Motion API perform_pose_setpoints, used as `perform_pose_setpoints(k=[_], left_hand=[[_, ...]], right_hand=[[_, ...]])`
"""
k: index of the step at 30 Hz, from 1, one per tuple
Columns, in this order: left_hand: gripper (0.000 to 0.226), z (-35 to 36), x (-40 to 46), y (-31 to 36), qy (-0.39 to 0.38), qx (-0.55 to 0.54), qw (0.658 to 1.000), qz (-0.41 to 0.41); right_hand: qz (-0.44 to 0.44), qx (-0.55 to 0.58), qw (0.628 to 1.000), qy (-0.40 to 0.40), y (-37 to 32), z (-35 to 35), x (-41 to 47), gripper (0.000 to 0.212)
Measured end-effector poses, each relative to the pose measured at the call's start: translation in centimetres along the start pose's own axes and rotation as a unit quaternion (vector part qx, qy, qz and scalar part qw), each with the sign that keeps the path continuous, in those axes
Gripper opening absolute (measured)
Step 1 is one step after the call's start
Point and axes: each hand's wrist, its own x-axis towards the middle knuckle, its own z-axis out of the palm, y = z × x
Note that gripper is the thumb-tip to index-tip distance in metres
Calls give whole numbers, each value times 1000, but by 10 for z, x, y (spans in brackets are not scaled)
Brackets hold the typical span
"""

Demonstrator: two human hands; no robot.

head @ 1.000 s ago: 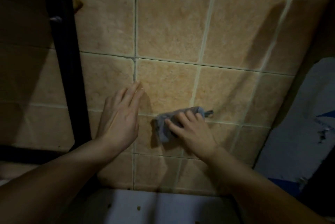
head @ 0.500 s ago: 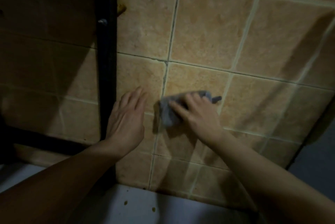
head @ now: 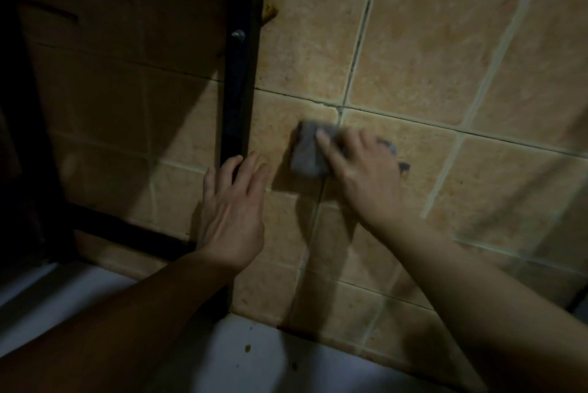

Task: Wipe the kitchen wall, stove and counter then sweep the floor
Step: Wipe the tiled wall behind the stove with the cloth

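The right hand [head: 362, 176] presses the grey cloth [head: 307, 152] flat on the tiled wall [head: 429, 52]; the left hand [head: 234, 211], open, rests just beside it

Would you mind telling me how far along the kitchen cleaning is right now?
In hand: the right hand presses a grey cloth to the tiled wall; the left hand lies flat beside it. Left: the white counter shows specks. Stove and floor are out of view.
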Motion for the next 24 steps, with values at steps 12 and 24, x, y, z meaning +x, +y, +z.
perform_pose_setpoints(k=[12,24], left_hand=[[83,-6,-15,-22,-12,-18,999,-34],[84,11,-25,-18,-11,-15,995,-100]], right_hand=[[4,34,999,41,-34,8,23,45],[29,29,999,17,-92,42,7,52]])
